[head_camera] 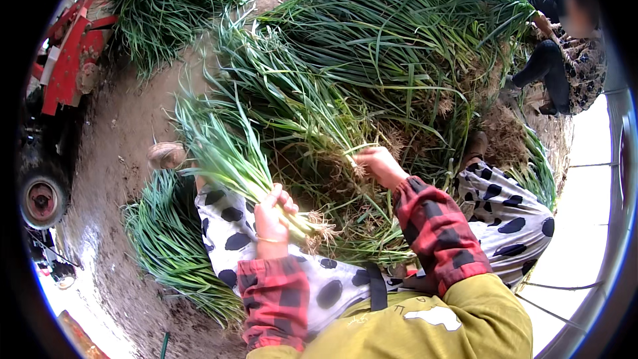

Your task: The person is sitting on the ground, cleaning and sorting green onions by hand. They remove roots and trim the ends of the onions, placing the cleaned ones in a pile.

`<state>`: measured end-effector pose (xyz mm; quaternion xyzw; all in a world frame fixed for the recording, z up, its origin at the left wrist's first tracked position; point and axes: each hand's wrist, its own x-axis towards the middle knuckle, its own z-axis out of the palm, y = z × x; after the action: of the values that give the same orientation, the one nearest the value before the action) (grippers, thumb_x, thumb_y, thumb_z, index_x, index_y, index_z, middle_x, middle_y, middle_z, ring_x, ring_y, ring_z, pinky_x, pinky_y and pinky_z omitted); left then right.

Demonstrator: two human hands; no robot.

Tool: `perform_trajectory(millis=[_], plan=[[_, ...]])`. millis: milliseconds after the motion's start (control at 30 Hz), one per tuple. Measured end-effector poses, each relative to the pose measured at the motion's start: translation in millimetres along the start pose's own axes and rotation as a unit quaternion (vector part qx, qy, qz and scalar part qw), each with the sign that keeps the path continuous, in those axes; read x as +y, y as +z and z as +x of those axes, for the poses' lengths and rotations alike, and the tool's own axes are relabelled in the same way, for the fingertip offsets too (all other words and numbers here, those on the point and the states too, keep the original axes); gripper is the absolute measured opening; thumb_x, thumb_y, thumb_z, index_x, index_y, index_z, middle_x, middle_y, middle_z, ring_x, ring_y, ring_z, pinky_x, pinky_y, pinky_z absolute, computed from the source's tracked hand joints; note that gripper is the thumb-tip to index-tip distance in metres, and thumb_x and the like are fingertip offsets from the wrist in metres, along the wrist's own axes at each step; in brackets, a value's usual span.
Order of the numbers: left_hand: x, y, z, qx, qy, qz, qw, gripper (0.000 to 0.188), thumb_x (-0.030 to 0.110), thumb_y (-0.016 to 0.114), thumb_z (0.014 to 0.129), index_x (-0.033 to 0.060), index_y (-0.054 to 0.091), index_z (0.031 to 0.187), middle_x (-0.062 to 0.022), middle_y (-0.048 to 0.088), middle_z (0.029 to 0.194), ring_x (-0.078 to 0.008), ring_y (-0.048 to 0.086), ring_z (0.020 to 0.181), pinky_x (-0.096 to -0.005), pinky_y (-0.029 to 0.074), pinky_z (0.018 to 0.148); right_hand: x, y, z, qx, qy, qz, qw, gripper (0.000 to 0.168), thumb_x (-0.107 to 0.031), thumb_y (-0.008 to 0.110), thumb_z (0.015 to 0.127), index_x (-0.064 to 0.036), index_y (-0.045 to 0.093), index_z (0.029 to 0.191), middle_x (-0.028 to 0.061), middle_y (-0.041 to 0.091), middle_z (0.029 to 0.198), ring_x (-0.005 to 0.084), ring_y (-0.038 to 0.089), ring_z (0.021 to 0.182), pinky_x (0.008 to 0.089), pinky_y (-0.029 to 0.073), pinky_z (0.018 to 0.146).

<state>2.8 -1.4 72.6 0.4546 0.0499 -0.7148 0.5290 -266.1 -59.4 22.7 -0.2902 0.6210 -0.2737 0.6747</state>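
Observation:
My left hand (274, 214) grips a bunch of leafy green allium stalks (249, 179) near their pale lower ends. The bunch lies above my left thigh, its leaves pointing up and left and its roots (316, 229) hanging out to the right of the fist. My right hand (379, 164) is at the root ends of the loose stalks (319, 114) in front of me, fingertips closed around a pale stem (352, 160). A bent stem passes over these fingers. Trimmings and dry leaves (344, 199) cover the ground between my legs.
A large heap of the same stalks (389, 25) spreads ahead, with another pile (169, 10) at upper left. Beside my left leg lies a further pile (174, 244). Red machinery (70, 60) and a wheel (44, 199) stand left. Another person (573, 60) sits at upper right, reaching into the heap.

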Motion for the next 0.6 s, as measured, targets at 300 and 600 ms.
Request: perform_trajectory(millis=[300,600], plan=[[-41.5,8.8,-2.0,-0.013,-0.028,0.134,0.990,0.022,-0.003,0.061,0.077,0.0000,0.051,0.097,-0.0187,0.064,0.086,-0.0187,0.060,0.059,-0.0291,0.049,0.050,27.9,39.8,-80.2,-0.082,-0.067,-0.013,0.994,0.014,-0.012,0.064,0.083,0.001,0.062,0.089,0.0016,0.061,0.074,0.0073,0.054,0.062,0.0219,0.045,0.056],[-71.2,-2.4,-10.7,-0.011,0.009,0.220,0.975,0.024,-0.003,0.069,0.072,-0.0011,0.058,0.093,-0.0077,0.062,0.075,-0.0171,0.060,0.058,-0.0262,0.048,0.048,33.1,60.0,-110.0,-0.097,-0.149,-0.132,0.975,0.020,-0.015,0.066,0.083,0.002,0.059,0.091,-0.0017,0.058,0.078,0.0055,0.051,0.071,0.0214,0.044,0.063]])
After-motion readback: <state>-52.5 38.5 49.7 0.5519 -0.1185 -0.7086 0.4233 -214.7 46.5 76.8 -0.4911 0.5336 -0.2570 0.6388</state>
